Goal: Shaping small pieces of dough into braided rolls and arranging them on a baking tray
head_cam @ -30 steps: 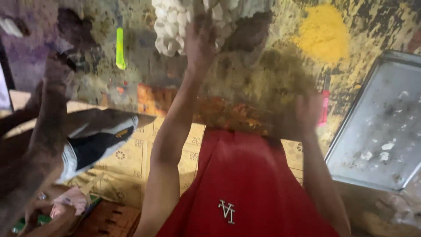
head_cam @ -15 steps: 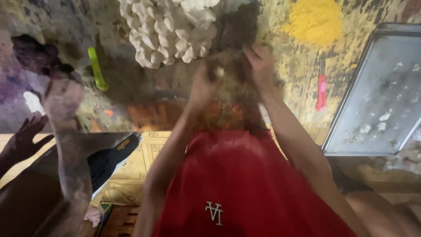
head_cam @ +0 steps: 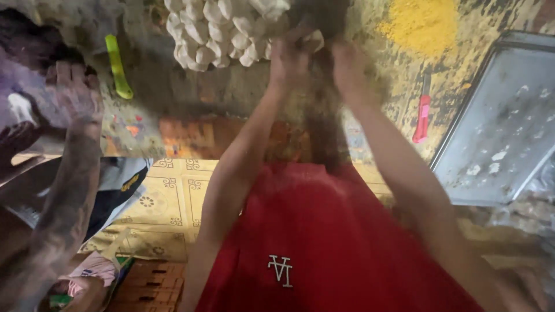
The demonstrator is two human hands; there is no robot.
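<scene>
Both hands meet over a dark, blurred lump (head_cam: 317, 34) at the far edge of the stained tabletop (head_cam: 231, 92). The left hand (head_cam: 289, 60) and the right hand (head_cam: 350, 66) press in on it from either side, fingers curled close around it, and neither is clearly nearer. The lump runs roughly toward the person's red shirt (head_cam: 324, 242). A pile of white pieces (head_cam: 214, 29) lies just to its left. Motion blur hides what the lump is, and its top is cut off. Another person's hand (head_cam: 75, 98) rests at the left, well apart.
</scene>
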